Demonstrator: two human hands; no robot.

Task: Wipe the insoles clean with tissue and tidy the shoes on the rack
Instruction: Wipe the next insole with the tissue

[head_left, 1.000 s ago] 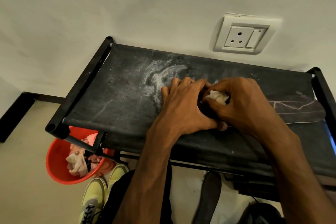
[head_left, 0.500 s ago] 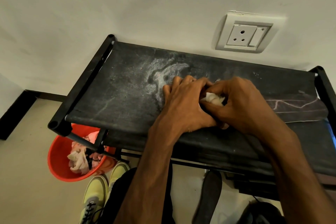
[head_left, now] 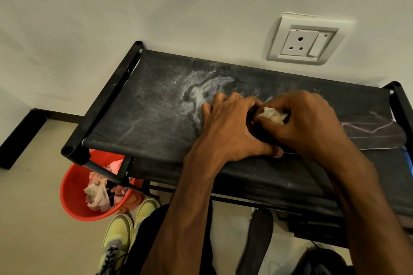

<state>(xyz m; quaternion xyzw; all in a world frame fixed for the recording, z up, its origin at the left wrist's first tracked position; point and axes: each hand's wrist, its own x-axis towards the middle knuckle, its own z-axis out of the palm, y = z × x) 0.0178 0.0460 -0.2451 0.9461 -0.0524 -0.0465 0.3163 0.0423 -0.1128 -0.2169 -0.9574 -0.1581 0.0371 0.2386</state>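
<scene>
Pale wall [head_left: 134, 6] fills the top of the frame, with a white socket [head_left: 306, 43] at upper right. Below it, across the middle, sits the black rack [head_left: 138, 127], its top fabric smeared with white dust [head_left: 201, 94] at center. Both my hands are together on that top shelf, right of center. My right hand [head_left: 312, 125] has its fingers curled tight round a crumpled white tissue [head_left: 271, 115], which shows between thumb and fingers. My left hand [head_left: 230, 127] touches it, knuckles up, fingers bent down onto the fabric and thumb stretched along the front edge; something dark sits in the gap between the hands, and I cannot tell whether the left is gripping it. A dark insole [head_left: 375, 134] lies flat on the shelf at the right, its near end hidden under my right hand. At lower left on the floor [head_left: 33, 219], a red tub [head_left: 71, 196] holds used wads [head_left: 97, 195], partly under the rack. Yellow shoes [head_left: 125, 230] stand just beside it at the bottom edge, and a loose insole [head_left: 257, 241] lies at lower center.
</scene>
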